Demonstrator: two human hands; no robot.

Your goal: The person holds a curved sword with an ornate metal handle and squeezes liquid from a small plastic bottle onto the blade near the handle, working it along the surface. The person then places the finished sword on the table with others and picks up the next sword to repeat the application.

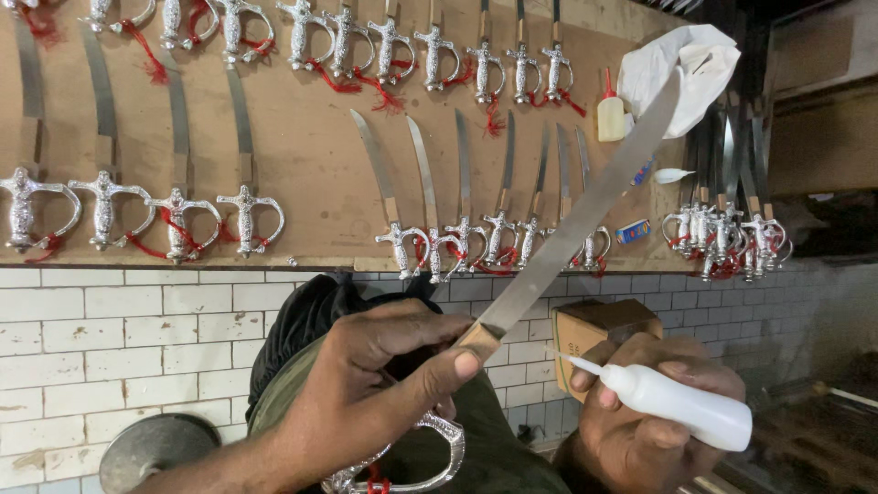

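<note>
The left hand (366, 384) is closed around a sword (585, 206) at the blade's base; its long plain steel blade points up to the right, the ornate silver hilt (402, 462) below. The right hand (640, 430) wraps around a white squeeze bottle (672, 402), nozzle near the blade. Behind, finished swords (485, 233) lie in rows on a brown tabletop (311, 155), perhaps cardboard-covered.

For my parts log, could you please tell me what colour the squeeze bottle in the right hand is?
White, with a thin pointed nozzle; the squeeze bottle shows clearly in the head view.

Both hands are bare: no gloves, rings or watch show. The left hand (366, 393) leads into a bare forearm with no sleeve in view. The right hand (640, 421) is cut off at the wrist by the picture's near edge.
</note>
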